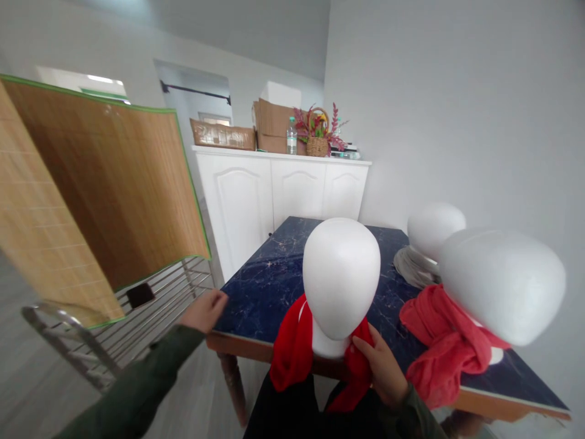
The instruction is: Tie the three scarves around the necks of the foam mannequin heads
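Observation:
A white mannequin head (340, 274) stands upright at the near edge of the blue marble-patterned table (267, 277). Around its neck lies a red scarf (292, 350), both ends hanging down in front over the table edge. My right hand (384, 366) pinches the scarf at the right of the neck, thumb on top. My left hand (206, 310) is at the table's left corner, away from the scarf; its fingers are blurred and curled out of sight, so what they hold, if anything, cannot be made out.
Right on the table, a mannequin head (503, 280) wears a coral scarf (450, 341); behind it another head (434, 230) has a grey scarf (415, 266). A metal rack (173, 292) with a bamboo mat (114, 189) stands left. A white cabinet (283, 183) bears boxes and a flower basket.

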The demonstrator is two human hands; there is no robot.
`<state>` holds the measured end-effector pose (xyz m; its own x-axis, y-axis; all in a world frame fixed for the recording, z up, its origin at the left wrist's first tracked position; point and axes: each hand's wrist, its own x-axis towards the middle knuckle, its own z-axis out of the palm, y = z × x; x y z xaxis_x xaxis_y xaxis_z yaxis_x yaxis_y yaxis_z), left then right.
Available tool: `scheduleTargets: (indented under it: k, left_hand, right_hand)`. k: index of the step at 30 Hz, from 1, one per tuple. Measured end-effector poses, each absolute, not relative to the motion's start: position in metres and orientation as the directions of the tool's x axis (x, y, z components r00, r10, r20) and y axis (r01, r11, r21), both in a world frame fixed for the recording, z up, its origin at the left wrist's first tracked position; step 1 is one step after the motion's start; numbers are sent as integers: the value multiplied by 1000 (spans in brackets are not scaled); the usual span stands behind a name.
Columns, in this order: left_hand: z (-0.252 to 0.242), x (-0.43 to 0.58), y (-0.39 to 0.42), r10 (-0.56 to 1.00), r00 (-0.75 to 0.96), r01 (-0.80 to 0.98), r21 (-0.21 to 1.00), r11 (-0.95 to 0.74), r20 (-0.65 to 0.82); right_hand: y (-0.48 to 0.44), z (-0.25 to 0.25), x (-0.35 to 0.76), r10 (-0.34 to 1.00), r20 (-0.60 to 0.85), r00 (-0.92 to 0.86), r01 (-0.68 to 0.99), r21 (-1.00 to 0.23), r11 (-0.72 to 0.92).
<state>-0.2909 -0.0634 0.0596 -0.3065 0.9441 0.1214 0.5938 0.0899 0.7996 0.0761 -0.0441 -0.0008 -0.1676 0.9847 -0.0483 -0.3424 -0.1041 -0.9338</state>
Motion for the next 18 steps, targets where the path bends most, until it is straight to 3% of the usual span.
scheduleTargets:
  k: [1,4,6,9,13,16,18]
  left_hand:
    - [48,-262,-70,953,-262,638,768,53,152]
    - [20,-178,-90,945,30,832,517,-204,325]
    - [12,-138,-93,941,18,900,405,-162,337]
    - [14,-119,-84,961,-64,934,355,-38,270]
    - [26,-141,-74,995,27,890,451,-70,101]
    - [32,-152,-75,993,6,754,652,-84,120]
    - [34,-151,-78,984,-109,544,837,-59,141]
  right_hand:
    - [-44,0,76,983,-50,-178,-340,-934,-109]
    - [-47,5,75,985,-56,-166,-344,-932,-111]
    - [-49,9,74,990,-56,-130,-352,-931,-99]
    - [-53,11,74,993,-88,-76,-355,-928,-109]
    - [-56,9,74,987,-140,-81,-376,-912,-160]
    - [-57,11,72,975,-143,-170,-431,-879,-204]
    - [-61,17,71,965,-130,-229,-499,-835,-231]
